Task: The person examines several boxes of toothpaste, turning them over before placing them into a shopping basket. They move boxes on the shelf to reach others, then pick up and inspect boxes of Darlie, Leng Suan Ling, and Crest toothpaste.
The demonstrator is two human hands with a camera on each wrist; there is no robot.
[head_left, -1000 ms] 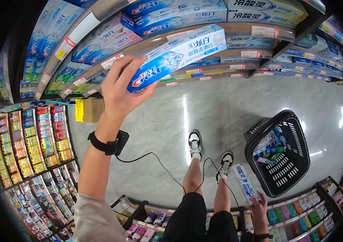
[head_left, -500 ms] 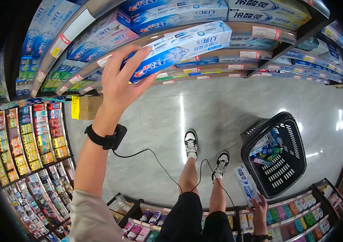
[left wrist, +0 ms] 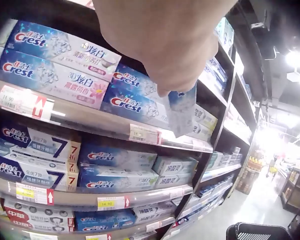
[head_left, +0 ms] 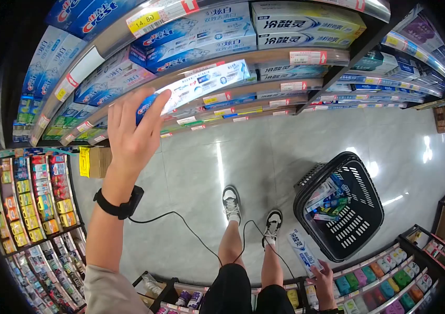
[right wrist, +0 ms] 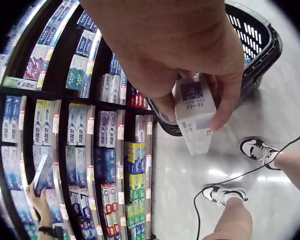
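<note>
My left hand (head_left: 131,133) grips one end of a blue and white Crest toothpaste box (head_left: 207,83) in the head view, just in front of the toothpaste shelves. A white side panel with small print faces up, and the fingers cover the blue end. The left wrist view shows this box (left wrist: 182,112) below the hand, blurred. Low at the right, my right hand (head_left: 324,285) holds a white toothpaste box (head_left: 302,248) with blue lettering by one end, beside the black basket (head_left: 371,212). In the right wrist view, thumb and fingers pinch that box (right wrist: 195,115), its coded end showing.
Several toothpaste boxes (head_left: 331,199) lie in the basket on the grey floor (head_left: 191,162). Shelf edges with price tags (head_left: 306,57) run across the top. A cardboard box (head_left: 99,162) stands at left, and low shelves with packets (head_left: 356,280) are behind the legs.
My left hand has turned the Crest box from its printed front to its white side panel. The head view has shifted, with the basket lower and further left. My right hand keeps its box.
</note>
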